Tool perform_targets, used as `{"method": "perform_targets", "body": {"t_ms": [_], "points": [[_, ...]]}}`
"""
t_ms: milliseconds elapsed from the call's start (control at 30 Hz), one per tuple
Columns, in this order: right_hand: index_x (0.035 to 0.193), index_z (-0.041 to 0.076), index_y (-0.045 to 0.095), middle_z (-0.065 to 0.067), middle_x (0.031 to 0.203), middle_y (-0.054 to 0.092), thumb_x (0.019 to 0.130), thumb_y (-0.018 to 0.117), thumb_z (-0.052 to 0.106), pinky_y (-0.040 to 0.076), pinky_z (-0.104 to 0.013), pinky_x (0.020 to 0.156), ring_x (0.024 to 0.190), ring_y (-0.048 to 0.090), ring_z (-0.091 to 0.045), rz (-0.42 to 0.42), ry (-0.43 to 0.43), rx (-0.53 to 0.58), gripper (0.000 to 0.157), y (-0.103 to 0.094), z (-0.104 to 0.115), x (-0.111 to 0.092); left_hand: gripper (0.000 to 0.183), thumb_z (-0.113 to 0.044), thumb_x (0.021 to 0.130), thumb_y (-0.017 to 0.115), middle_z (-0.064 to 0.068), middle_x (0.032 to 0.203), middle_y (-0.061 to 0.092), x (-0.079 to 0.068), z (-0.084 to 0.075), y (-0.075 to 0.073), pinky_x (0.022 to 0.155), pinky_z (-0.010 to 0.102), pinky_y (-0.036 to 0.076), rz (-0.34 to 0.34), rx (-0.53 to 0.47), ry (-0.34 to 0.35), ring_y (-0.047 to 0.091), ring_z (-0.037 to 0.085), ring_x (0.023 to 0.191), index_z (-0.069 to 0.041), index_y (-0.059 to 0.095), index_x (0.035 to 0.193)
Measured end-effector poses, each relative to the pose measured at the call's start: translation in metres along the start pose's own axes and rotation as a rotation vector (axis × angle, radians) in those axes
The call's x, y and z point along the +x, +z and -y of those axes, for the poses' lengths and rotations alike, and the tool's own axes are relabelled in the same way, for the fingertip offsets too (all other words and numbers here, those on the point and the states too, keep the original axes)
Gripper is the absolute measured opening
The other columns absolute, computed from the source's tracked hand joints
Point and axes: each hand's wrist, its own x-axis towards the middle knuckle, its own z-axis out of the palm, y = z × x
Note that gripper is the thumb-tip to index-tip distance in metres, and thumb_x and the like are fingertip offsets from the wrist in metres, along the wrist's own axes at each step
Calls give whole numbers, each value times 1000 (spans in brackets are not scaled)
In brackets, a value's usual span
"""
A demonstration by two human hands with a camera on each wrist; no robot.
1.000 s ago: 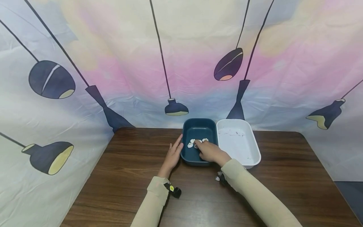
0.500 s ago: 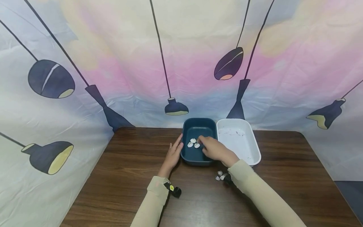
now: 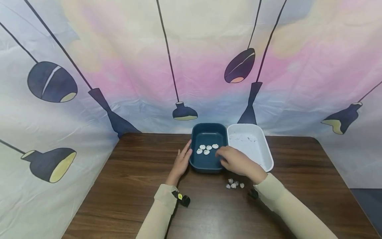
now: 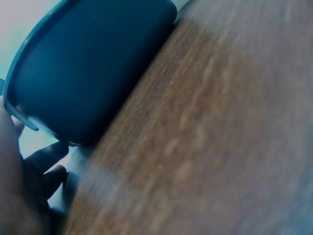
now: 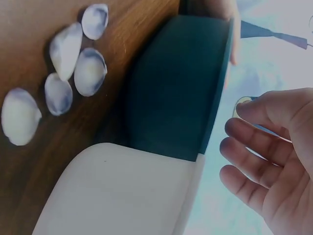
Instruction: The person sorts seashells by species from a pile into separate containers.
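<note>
My left hand (image 3: 180,163) rests along the left side of a dark teal basin (image 3: 206,166), its fingers straight near the rim; the left wrist view shows these fingers (image 4: 48,157) at the basin wall. Inside the basin lie several white seashells (image 3: 206,152), grouped in two short rows. Over the basin's right side hovers my right hand (image 3: 237,161), to the right of those shells. In the right wrist view its fingers (image 5: 252,142) are loosely bent and hold nothing. Several more seashells (image 5: 90,72), whitish with purple-grey insides, lie on the table below that hand.
A white basin (image 3: 270,159) with a few small dark specks stands against the teal one on its right. Both sit near the back edge of the brown wooden table (image 3: 143,172). A printed cloth (image 3: 209,79) with lamp drawings hangs behind.
My right hand has drawn back to the right from the shells in the teal basin, uncovering them. Its wrist no longer covers the shells on the table. The left hand has stayed in place.
</note>
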Motion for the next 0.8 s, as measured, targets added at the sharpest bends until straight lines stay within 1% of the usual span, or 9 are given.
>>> {"method": "perform_targets", "body": {"t_ms": [167, 233, 333, 467, 600, 667, 800], "points": [[107, 4, 75, -4, 100, 69, 97, 69, 1, 59, -39, 82, 92, 67, -20, -3, -31, 2, 13, -5, 7, -14, 55, -37, 116, 39, 3, 170, 35, 0, -1, 0, 130, 54, -3, 3, -1, -9, 32, 31, 157, -21, 33, 168], [105, 5, 76, -1, 96, 69, 96, 70, 1, 59, -38, 80, 89, 67, -18, -4, -34, 8, 11, -7, 8, -20, 55, -36, 116, 39, 5, 170, 35, -1, -1, 0, 130, 56, -3, 1, -4, -1, 32, 32, 156, -19, 33, 168], [100, 7, 77, 2, 92, 68, 96, 72, 2, 59, -36, 78, 86, 67, -15, -7, -31, 19, 8, -8, 9, -26, 54, -35, 116, 39, 5, 170, 35, -1, -1, 0, 130, 56, -3, 0, -3, 0, 32, 32, 156, -19, 33, 168], [95, 10, 76, 5, 89, 69, 94, 73, 2, 59, -34, 75, 82, 65, -10, 3, -17, 63, 9, -9, 9, -36, 54, -34, 116, 39, 5, 170, 35, -1, -1, 0, 130, 55, -3, -1, 2, -3, 31, 31, 157, -19, 34, 168], [92, 12, 76, 7, 85, 69, 94, 73, 1, 58, -31, 71, 77, 61, -5, 8, -7, 96, 11, -6, 8, -45, 54, -35, 116, 38, 5, 170, 35, 0, 0, 0, 129, 56, -4, -1, 9, -1, 31, 32, 157, -19, 34, 167], [91, 12, 75, 9, 83, 69, 94, 73, 1, 57, -30, 70, 75, 59, -4, 13, 0, 98, 11, -4, 8, -49, 54, -36, 116, 39, 6, 170, 35, 0, 0, 0, 129, 57, -3, -2, 8, 1, 31, 33, 157, -18, 34, 167], [89, 11, 75, 10, 81, 68, 93, 75, 2, 57, -29, 68, 73, 58, -2, 29, 8, 84, 9, 3, 9, -56, 56, -40, 116, 38, 5, 170, 35, -1, -1, 0, 130, 55, -3, 0, 8, -3, 31, 31, 157, -19, 33, 168]]}}
